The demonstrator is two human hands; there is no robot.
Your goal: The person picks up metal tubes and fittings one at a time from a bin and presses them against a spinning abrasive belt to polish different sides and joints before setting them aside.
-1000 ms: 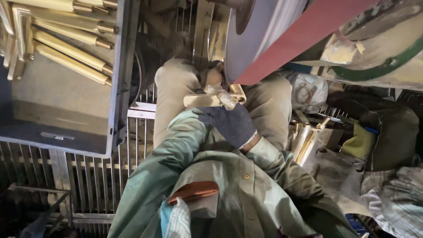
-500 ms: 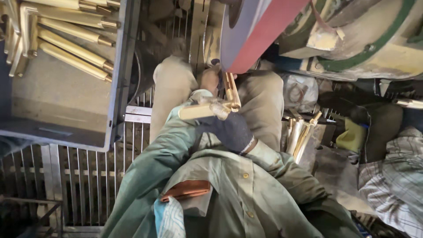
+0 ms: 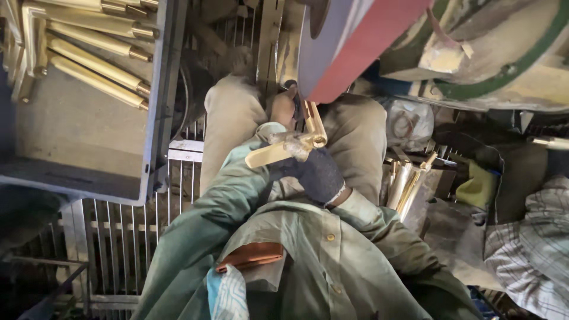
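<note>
The left hand [image 3: 283, 109] is hiding partly behind the green sleeve [image 3: 237, 178], so I cannot tell how its fingers are sitting. The right hand [image 3: 317, 175], in a dark woolly glove, is gripping the shiny brass part [image 3: 290, 145]. The part is sticking out above those fingers, touching the red sanding belt [image 3: 361, 47].

one head-worn camera looks steeply down the person's own chest and lap, close enough that the green jacket [image 3: 308, 261] fills the near half of the frame. it faces the far red-edged wheel [image 3: 349, 47] at the top, with the tray of brass pieces [image 3: 89, 118] far left.
</note>
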